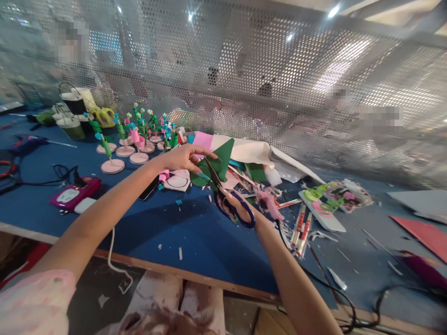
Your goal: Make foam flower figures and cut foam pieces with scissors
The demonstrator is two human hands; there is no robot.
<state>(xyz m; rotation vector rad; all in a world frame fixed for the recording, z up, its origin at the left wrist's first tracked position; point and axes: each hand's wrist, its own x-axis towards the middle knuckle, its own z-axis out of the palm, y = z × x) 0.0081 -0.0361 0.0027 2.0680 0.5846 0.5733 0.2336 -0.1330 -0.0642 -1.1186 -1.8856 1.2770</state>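
Head view: over the near part of the blue desk (pixel 195 242), strewn with paper scraps, the right hand (pixel 248 215) grips blue-handled scissors (pixel 223 193), fingers through the loops, blades open and pointing far-left. Just beyond, the left hand (pixel 181 158) pinches a green paper piece (pixel 221 160), which sits between the blades, held above the desk. Farther right lies a pile of coloured sheets (pixel 251 151). To the far left stand paper flowers (pixel 134 135) on round pink bases, before a perforated metal screen (pixel 244 70).
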